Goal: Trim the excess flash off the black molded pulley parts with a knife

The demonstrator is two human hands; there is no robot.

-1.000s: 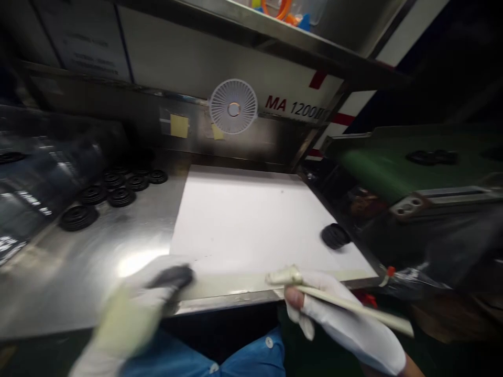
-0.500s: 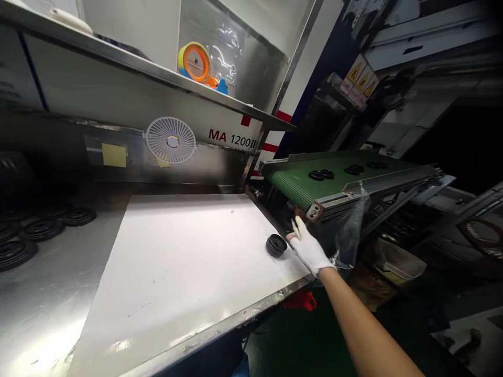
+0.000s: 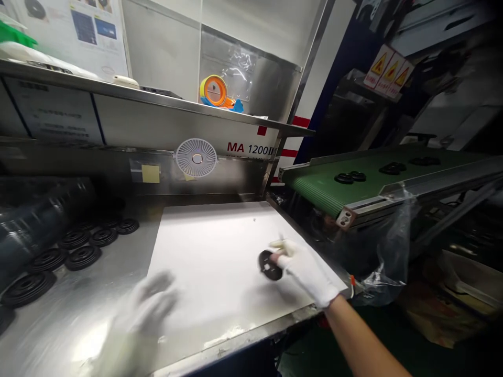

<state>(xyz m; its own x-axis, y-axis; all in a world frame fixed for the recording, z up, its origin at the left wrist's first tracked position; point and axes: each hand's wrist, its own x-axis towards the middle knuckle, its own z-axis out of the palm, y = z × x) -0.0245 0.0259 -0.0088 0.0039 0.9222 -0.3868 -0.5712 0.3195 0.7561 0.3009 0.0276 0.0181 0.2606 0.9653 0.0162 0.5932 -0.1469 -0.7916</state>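
Gloved right hand (image 3: 304,269) at black disc (image 3: 267,268) — white board (image 3: 204,246) beneath

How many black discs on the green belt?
6, in three pairs along the green belt: nearest pair, middle pair, far pair. The far pair is dim, and more may lie out of frame.

The right hand (image 3: 304,269), in a white glove, reaches forward with its back turned up and its fingers (image 3: 277,256) bunched at the front, one fingertip lifted above the others. Behind the grip, the right wrist (image 3: 328,301) bends slightly, and the bare right forearm (image 3: 359,335) slants down to the bottom edge of the view. Well left of that grip and lower in view, the gloved left hand (image 3: 151,303) is smeared by motion blur, its fingers seemingly spread, their exact pose too blurred to tell.
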